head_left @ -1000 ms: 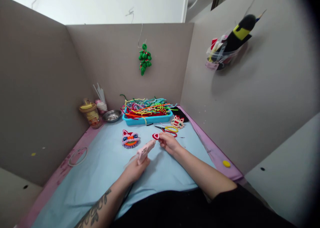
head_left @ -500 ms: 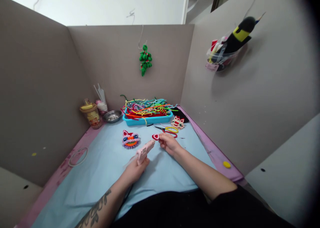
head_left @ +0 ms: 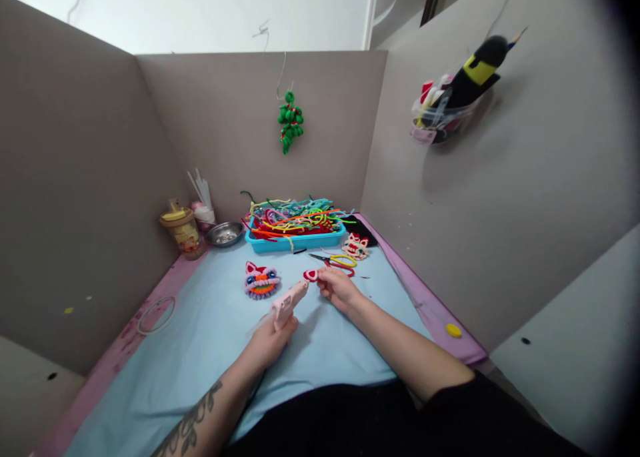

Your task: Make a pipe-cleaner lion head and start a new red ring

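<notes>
My left hand [head_left: 274, 340] is wrapped round the grip of a pale pink hot glue gun [head_left: 290, 303], its nozzle pointing up and to the right. Between the fingertips of my right hand [head_left: 337, 289] is a small red and pink pipe-cleaner ear piece [head_left: 311, 275]. The nozzle tip is at or very close to this piece; whether they touch I cannot tell. To the left on the blue cloth [head_left: 200, 350] lies a pink, purple and orange lion head [head_left: 262, 281] of pipe cleaners, with one ear at its upper left.
Behind my hands are yellow-and-red-handled scissors [head_left: 340, 262], a cream and red lion head [head_left: 355, 245] and a blue tray [head_left: 295, 243] heaped with pipe cleaners. A metal bowl [head_left: 225, 234], a cup [head_left: 184, 233] and a tape ring [head_left: 157, 315] sit left. Grey panels [head_left: 320, 137] enclose the table.
Both hands stay almost where they were. The glue gun and the ear piece show only a very slight shift.
</notes>
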Demonstrator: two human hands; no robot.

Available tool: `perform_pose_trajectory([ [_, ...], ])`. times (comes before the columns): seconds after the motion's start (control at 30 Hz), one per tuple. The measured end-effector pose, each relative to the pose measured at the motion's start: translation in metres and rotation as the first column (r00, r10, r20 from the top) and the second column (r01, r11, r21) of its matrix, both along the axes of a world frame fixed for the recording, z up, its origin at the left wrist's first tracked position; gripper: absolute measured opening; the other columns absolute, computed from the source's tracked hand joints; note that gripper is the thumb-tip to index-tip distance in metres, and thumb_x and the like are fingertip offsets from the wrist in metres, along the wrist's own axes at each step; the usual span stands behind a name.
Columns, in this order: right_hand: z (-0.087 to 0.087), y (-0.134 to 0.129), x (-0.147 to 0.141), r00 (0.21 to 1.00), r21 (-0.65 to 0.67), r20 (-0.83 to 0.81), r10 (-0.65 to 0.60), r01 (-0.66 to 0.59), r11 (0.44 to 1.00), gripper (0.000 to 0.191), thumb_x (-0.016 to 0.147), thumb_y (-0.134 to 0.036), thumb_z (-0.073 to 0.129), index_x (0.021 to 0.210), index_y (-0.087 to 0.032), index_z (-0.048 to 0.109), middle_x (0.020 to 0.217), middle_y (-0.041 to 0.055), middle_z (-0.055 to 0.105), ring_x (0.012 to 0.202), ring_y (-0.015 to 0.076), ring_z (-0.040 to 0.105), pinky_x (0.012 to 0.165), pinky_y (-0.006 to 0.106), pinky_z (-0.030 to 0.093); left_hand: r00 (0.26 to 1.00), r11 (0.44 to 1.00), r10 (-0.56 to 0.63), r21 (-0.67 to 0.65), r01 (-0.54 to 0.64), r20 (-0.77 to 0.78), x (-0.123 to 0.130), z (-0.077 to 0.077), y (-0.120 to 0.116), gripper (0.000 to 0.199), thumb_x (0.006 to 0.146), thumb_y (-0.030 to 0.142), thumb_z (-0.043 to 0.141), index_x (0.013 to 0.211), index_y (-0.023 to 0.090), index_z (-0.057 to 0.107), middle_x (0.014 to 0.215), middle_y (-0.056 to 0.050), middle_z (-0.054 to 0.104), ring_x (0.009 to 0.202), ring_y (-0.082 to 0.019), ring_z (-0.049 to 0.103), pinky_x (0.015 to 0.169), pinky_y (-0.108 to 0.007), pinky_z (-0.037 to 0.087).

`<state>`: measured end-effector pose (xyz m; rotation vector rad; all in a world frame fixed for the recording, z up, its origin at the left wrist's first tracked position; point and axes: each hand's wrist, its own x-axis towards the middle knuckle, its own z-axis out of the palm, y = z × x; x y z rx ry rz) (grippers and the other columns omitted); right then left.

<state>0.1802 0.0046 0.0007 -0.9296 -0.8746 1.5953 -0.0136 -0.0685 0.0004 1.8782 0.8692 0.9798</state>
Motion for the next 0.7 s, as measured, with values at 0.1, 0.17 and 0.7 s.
perform_pose_trajectory([
  [0.1,-0.001,0.0008,0.0006,1.0,0.005,-0.007,0.004,-0.004,1.0,0.023,0.054,-0.031,0.073,0.058,-0.015,0.057,0.044,-0.0047,0.044,0.043,0.0052,0.036,0.037,0.017,0.019,1.0,1.0,0.0,0.006,0.0,0.009,0.0006,-0.0008,0.0008,0.062,0.088,0.049,0.044,0.142,0.02,0.035,0.148,-0.008,0.035,0.136,-0.03,0.029,0.112,-0.046,0.025],
  [0.17,-0.0018,0.0015,0.0011,1.0,0.004,-0.01,0.001,-0.001,1.0,0.023,0.054,-0.03,0.073,0.058,-0.015,0.056,0.044,-0.0048,0.044,0.043,0.0053,0.036,0.037,0.017,0.019,1.0,1.0,-0.001,0.022,0.0,0.027,0.0008,-0.0014,0.001,0.063,0.087,0.05,0.045,0.142,0.019,0.036,0.148,-0.009,0.035,0.136,-0.03,0.029,0.112,-0.044,0.024],
  [0.7,-0.0027,0.0014,0.0014,0.999,0.007,-0.048,0.01,-0.01,1.0,0.02,0.054,-0.028,0.072,0.059,-0.016,0.057,0.048,-0.0044,0.046,0.045,0.006,0.038,0.038,0.017,0.02,0.998,0.997,0.058,-0.053,-0.057,0.026,-0.0034,-0.0004,0.0014,0.065,0.084,0.051,0.049,0.14,0.019,0.039,0.109,-0.014,0.066,0.114,-0.03,0.054,0.092,-0.044,0.047],
])
